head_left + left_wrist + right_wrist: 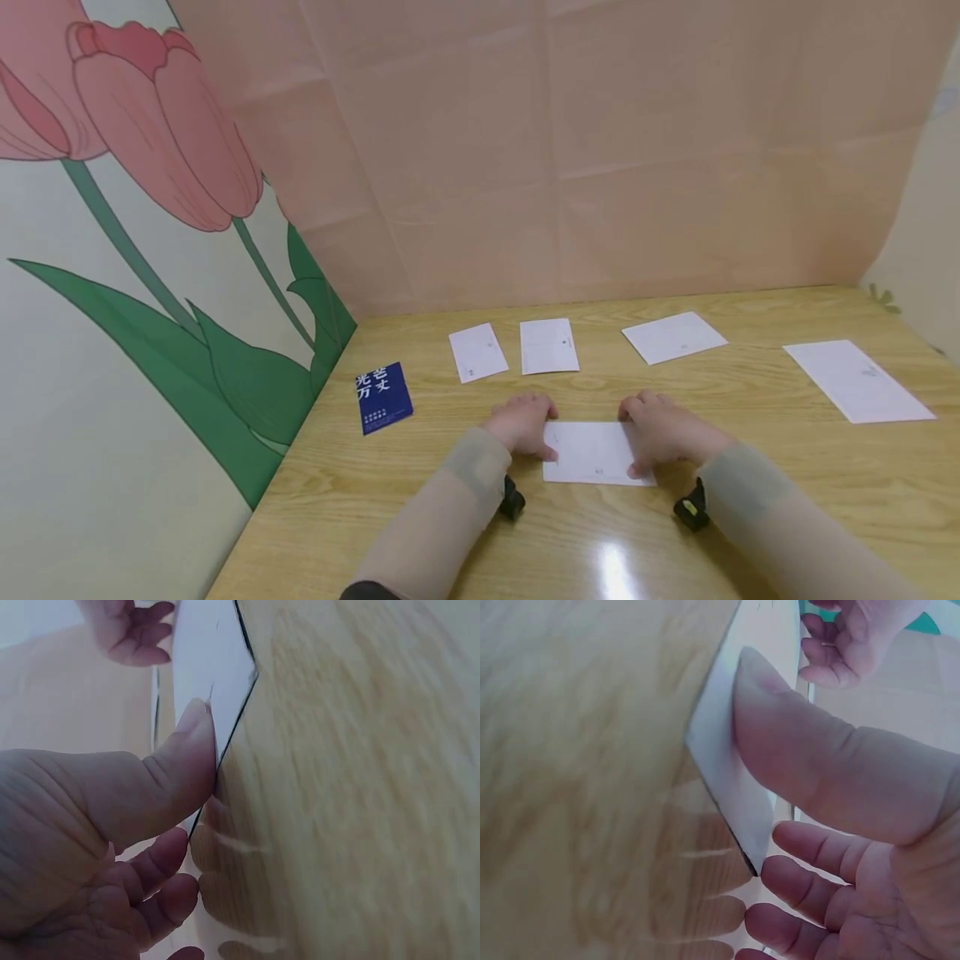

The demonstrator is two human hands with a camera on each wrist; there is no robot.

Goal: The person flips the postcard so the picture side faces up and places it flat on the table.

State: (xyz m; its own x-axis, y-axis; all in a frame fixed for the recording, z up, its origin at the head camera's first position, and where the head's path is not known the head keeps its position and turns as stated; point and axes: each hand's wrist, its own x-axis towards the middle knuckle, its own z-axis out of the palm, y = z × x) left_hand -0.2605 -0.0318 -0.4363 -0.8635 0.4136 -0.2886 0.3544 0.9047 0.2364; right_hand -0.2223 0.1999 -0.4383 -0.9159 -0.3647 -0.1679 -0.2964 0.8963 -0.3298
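Note:
A white card (588, 452) with a small printed mark lies level at the table's near middle, between both hands. My left hand (525, 425) holds its left end; in the left wrist view the thumb (191, 742) rests on the card's top face with the fingertips curled at its edge. At the right end, my right hand (663, 429) grips the card the same way, its thumb (765, 712) pressing the top face and the other fingers bent by the far corner. The card's dark lower edge shows close over the wood in both wrist views.
Farther back on the wooden table (450, 533) lie several more white cards, among them a tilted one (478, 352), an upright one (549, 345) and one at far right (858, 381). A dark blue card (384, 398) with white characters lies at left, near the tulip-painted wall (127, 350).

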